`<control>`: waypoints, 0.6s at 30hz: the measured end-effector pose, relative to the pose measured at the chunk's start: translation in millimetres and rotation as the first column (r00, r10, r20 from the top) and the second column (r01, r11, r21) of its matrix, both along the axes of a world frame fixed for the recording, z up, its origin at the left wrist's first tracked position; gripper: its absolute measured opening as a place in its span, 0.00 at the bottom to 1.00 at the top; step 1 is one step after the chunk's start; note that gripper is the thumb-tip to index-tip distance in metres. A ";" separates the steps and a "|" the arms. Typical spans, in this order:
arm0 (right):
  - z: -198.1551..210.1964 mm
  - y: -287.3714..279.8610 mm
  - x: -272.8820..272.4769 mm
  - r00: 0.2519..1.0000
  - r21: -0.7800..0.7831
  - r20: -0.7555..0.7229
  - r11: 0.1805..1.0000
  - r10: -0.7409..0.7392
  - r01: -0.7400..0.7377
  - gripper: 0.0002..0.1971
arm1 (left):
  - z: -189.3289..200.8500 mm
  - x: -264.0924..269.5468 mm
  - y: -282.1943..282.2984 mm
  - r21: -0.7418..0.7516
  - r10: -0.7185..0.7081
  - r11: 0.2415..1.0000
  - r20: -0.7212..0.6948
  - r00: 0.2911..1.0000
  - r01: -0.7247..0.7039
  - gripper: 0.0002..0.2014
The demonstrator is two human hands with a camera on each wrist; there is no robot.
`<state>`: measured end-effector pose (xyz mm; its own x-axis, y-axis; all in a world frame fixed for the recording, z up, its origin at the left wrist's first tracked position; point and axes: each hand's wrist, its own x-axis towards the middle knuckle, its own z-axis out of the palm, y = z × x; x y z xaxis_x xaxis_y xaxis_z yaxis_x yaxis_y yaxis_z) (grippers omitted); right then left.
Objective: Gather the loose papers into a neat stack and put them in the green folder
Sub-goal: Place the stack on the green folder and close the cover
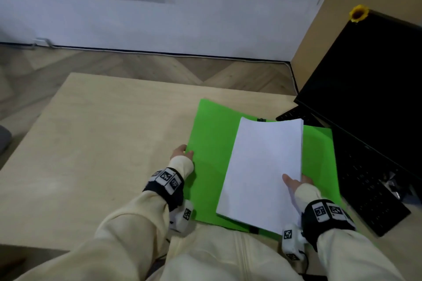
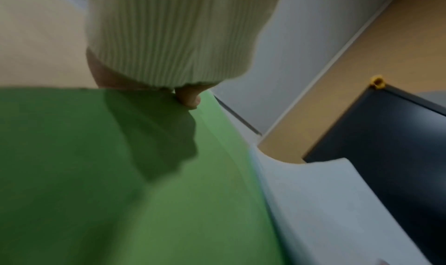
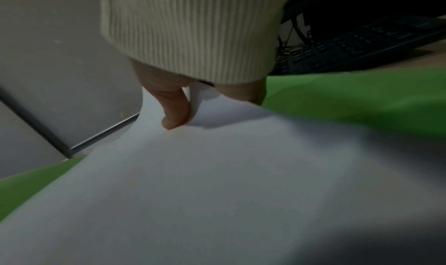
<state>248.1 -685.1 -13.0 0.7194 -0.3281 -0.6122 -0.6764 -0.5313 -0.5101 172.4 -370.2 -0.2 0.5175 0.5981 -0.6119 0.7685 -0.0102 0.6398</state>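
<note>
The stack of papers point(image 1: 262, 173) is lying over the right half of the open green folder point(image 1: 212, 143), its far end bowing upward. Risk: the sheets are likely to fan apart or slide off toward the keyboard point(image 1: 370, 194) if the pinch slackens while the stack is bending; the raised left flap may also catch the stack's edge when closing. The right hand point(image 1: 296, 183) is pinching the stack at its near right edge, thumb pressing on top and the other fingers going underneath. The left hand point(image 1: 181, 153) is gripping the folder's left edge, thumb on its inner face, well apart from the papers. Everything is sitting on the wooden table point(image 1: 91, 132).
</note>
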 end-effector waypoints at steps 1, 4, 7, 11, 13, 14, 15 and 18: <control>2.2 5.6 1.4 1.000 -0.001 0.020 1.000 0.004 -0.004 0.39 | 6.8 -4.7 15.1 0.013 0.032 0.999 0.020 0.999 -0.032 0.23; 6.1 28.3 3.1 0.998 0.019 0.059 1.000 0.004 -0.005 0.38 | 27.7 -22.5 64.7 0.067 0.101 0.992 0.052 0.993 -0.105 0.23; 7.1 63.3 -0.2 0.998 0.053 0.059 0.999 0.002 -0.005 0.38 | 51.0 -43.5 113.9 0.147 0.122 0.980 0.069 0.990 -0.131 0.23; 6.2 115.2 -10.1 0.996 0.078 0.082 0.996 0.029 -0.036 0.38 | 75.7 -72.3 172.5 0.221 0.161 0.960 0.069 0.985 -0.172 0.21; 5.2 145.7 -11.5 0.997 0.107 0.057 0.992 0.057 -0.063 0.39 | 86.4 -84.8 197.8 0.241 0.174 0.953 0.072 0.982 -0.186 0.21; 2.3 161.7 -11.9 0.998 0.142 0.036 0.988 0.054 -0.059 0.39 | 91.3 -90.3 210.1 0.256 0.168 0.950 0.068 0.983 -0.180 0.21; 4.6 177.0 -15.7 0.996 0.153 -0.026 0.985 0.082 -0.077 0.40 | 96.1 -96.0 221.8 0.272 0.162 0.947 0.057 0.985 -0.172 0.22; -0.1 217.6 -19.2 0.977 0.180 -0.104 0.969 0.187 -0.167 0.20 | 107.7 -111.1 254.2 0.302 0.143 0.942 0.028 0.989 -0.145 0.22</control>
